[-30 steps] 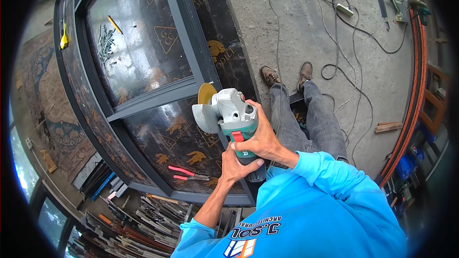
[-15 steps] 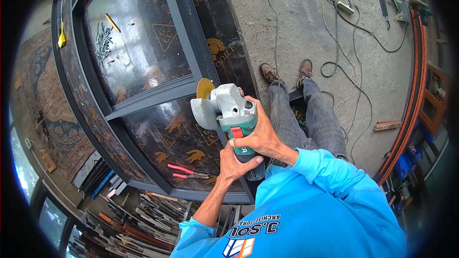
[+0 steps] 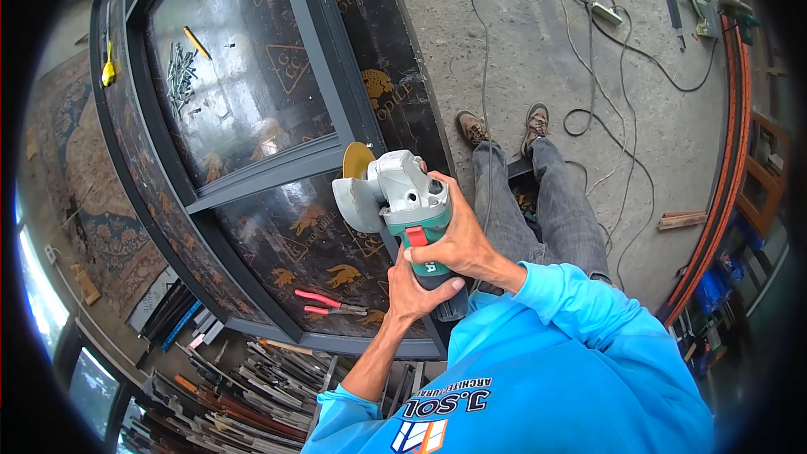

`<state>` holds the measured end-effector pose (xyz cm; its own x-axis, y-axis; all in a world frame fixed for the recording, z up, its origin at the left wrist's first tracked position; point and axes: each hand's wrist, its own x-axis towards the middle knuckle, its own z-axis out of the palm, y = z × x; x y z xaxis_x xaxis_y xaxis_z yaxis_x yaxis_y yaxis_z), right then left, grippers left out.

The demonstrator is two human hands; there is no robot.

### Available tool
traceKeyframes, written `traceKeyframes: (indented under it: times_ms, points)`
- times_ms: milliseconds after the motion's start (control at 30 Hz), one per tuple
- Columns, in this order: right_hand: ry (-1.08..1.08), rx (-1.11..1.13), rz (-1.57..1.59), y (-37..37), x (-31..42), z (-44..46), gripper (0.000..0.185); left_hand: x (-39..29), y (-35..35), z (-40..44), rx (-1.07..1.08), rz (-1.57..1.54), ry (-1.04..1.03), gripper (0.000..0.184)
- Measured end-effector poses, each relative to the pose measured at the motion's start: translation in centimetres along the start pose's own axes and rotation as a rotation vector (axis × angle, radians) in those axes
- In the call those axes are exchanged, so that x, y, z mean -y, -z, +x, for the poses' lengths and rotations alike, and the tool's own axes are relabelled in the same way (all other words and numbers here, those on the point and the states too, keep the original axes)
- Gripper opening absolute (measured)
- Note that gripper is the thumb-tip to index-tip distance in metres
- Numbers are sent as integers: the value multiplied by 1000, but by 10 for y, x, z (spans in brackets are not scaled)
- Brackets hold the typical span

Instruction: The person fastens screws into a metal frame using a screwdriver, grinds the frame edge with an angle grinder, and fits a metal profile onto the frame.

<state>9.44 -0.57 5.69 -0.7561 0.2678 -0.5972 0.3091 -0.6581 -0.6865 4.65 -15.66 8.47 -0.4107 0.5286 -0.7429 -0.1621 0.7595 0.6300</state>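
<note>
Both hands grip an angle grinder [image 3: 403, 181] with a grey metal head, a green body and a red switch. A gold disc [image 3: 358, 160] and a grey guard [image 3: 357, 204] face left. My right hand [image 3: 462, 240] is closed around the green body, its thumb near the red switch. Lower down, my left hand [image 3: 412, 290] wraps the dark rear end of the tool, thumb pointing right. The disc appears over the edge of a dark grey metal frame [image 3: 277, 172]; whether it touches cannot be told.
Red-handled pliers [image 3: 332, 303], a pile of screws [image 3: 180, 77] and a yellow-black marker or knife [image 3: 197, 42] lie on the dark printed panel inside the frame. A yellow tape measure [image 3: 108, 73] lies at the far left. Cables [image 3: 626, 147] and a power strip [image 3: 607, 13] lie on concrete.
The grinder has shifted slightly left and down, turning a little in the hands. The grip stays the same. The cable on the floor has moved slightly.
</note>
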Motion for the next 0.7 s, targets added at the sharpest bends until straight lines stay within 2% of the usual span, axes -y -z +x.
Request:
traceKeyframes:
  times_ms: [267,700]
  points:
    - [-18,-15,47,-1,4,-2,98,-3,0,-3,-4,4,-9,91]
    - [-68,9,72,-1,8,2,99,-11,5,-4,7,-1,19,88]
